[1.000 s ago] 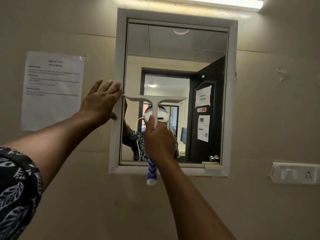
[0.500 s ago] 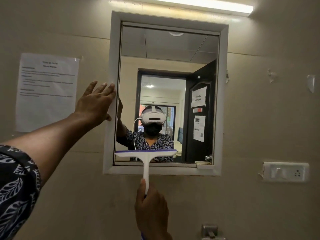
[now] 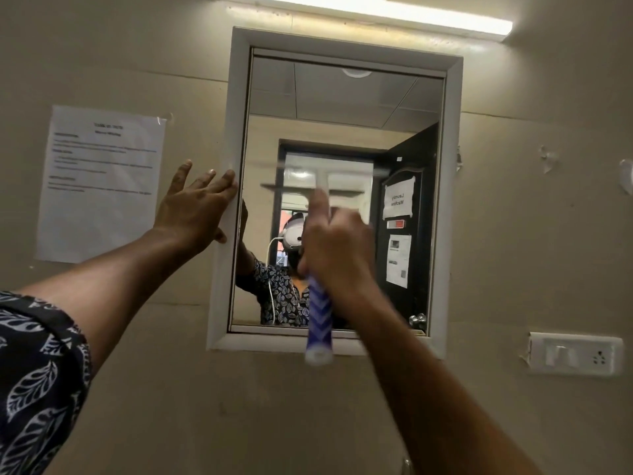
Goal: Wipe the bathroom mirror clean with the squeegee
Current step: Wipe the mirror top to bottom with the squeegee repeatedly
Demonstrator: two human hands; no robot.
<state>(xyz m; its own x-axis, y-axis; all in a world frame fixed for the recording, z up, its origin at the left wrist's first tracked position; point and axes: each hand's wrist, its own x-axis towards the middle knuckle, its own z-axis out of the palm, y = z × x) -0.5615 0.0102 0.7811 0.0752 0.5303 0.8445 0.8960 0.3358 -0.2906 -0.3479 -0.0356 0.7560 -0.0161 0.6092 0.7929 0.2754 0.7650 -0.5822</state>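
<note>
Right hand (image 3: 337, 250) grips the squeegee (image 3: 318, 313) by its blue-and-white handle, in front of the mirror (image 3: 342, 108). Blade blurred, across mid-glass, handle end hanging past the mirror's lower frame. Left hand (image 3: 195, 209) flat, fingers straight, pressed against the mirror's left frame. Paper notice (image 3: 102, 183) taped left of the mirror.

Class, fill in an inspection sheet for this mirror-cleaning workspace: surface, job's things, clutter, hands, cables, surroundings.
Surface: mirror glass in a white frame; no smears discernible.
Job's things: squeegee, blade motion-blurred across mid-glass, blue-patterned handle pointing down.
Clutter: torn tape scraps on the wall.
Hands: left hand flat against the frame's left edge; right hand grips the squeegee handle.
Cables: white cable, seen only in the reflection.
Surroundings: paper notice left, tube light above, switch socket right.
</note>
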